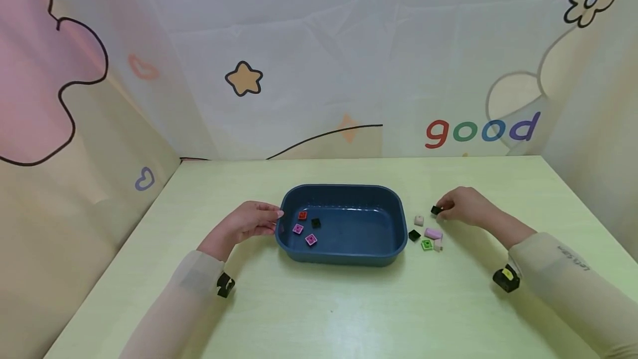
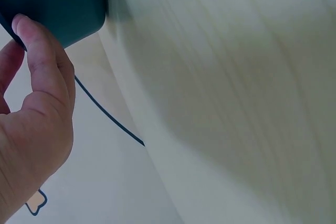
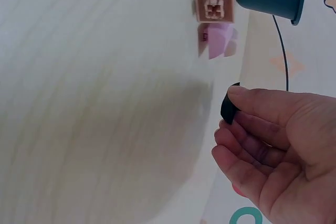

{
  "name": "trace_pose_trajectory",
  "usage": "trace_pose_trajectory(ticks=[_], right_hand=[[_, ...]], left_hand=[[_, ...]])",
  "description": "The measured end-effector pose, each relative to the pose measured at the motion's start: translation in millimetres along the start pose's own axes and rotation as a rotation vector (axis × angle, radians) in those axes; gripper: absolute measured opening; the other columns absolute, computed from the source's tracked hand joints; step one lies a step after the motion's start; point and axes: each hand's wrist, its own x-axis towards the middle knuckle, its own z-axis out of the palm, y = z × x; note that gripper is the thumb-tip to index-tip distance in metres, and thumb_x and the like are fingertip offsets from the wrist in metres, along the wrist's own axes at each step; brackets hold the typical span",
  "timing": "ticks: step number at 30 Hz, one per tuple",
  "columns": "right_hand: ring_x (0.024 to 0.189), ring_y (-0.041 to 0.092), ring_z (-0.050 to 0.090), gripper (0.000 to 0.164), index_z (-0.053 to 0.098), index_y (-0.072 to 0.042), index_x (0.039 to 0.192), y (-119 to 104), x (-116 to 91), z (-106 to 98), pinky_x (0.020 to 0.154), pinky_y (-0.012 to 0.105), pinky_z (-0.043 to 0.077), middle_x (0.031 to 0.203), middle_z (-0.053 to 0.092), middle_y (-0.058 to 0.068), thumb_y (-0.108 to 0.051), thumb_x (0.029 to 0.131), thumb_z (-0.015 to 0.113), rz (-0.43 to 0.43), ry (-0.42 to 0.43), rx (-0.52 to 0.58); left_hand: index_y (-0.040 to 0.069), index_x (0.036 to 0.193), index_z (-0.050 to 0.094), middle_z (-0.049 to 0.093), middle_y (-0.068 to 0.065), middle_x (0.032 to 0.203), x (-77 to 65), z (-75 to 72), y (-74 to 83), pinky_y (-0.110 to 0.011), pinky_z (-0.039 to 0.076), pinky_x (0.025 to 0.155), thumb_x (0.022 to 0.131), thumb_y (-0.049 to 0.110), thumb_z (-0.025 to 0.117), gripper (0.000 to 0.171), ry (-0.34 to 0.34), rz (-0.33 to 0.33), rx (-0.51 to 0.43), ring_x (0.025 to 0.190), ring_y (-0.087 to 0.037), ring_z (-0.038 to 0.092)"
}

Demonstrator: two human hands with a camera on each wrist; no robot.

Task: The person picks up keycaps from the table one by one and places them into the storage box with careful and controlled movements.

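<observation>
My right hand (image 1: 467,206) pinches a black keycap (image 3: 229,106) between thumb and fingertips, to the right of the blue plastic tub (image 1: 344,258). My left hand (image 1: 251,219) grips the tub's left wall at the rim, thumb and fingers on either side of it. Inside the tub, toward its left end, lie a red keycap (image 1: 302,215), a black one and two pink-purple ones. On the table between the tub and my right hand is a loose group: a white keycap (image 1: 419,220), a second black keycap (image 1: 414,235), a lilac keycap (image 1: 433,233), a green keycap (image 1: 427,245) and a beige keycap (image 3: 214,7).
The pale wood-grain table (image 1: 329,314) reaches back to a printed cloth (image 1: 319,82) hung behind it, with more cloth at both sides. A small black device (image 1: 507,278) sits at my right wrist, and another black device (image 1: 226,285) at my left.
</observation>
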Motion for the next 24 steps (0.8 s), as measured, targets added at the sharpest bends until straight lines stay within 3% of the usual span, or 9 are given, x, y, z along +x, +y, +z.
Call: trace_pose_trajectory(ticks=[9, 17, 24], right_hand=[[0.080, 0.019, 0.063, 0.028, 0.072, 0.011, 0.109, -8.9, -7.4, -17.5, 0.076, 0.038, 0.058, 0.095, 0.076, 0.018, -0.011, 0.091, 0.074, -0.004, -0.004, 0.014], [0.085, 0.020, 0.069, 0.031, 0.071, 0.010, 0.114, -30.0, -10.2, -49.6, 0.082, 0.045, 0.061, 0.101, 0.077, 0.020, -0.013, 0.093, 0.073, -0.038, -0.010, 0.036], [0.085, 0.018, 0.070, 0.030, 0.073, 0.008, 0.114, -48.4, -10.6, -68.8, 0.078, 0.035, 0.059, 0.098, 0.078, 0.016, -0.013, 0.093, 0.073, -0.076, -0.010, 0.020]], left_hand=[[-0.009, 0.136, 0.057, 0.065, 0.002, 0.077, 0.5, 0.8, 0.1, -0.016, 0.058, 0.065, 0.104, 0.016, 0.061, 0.041, -0.003, -0.013, -0.017, 0.067, -0.009, 0.063], [-0.009, 0.136, 0.056, 0.066, 0.003, 0.077, -2.6, -0.9, 2.2, -0.016, 0.059, 0.067, 0.104, 0.015, 0.060, 0.041, -0.015, 0.000, -0.022, 0.067, -0.008, 0.062], [-0.010, 0.136, 0.056, 0.065, 0.004, 0.077, -2.4, -1.1, 0.4, -0.015, 0.058, 0.066, 0.104, 0.014, 0.059, 0.040, -0.021, 0.007, -0.031, 0.067, -0.008, 0.062]])
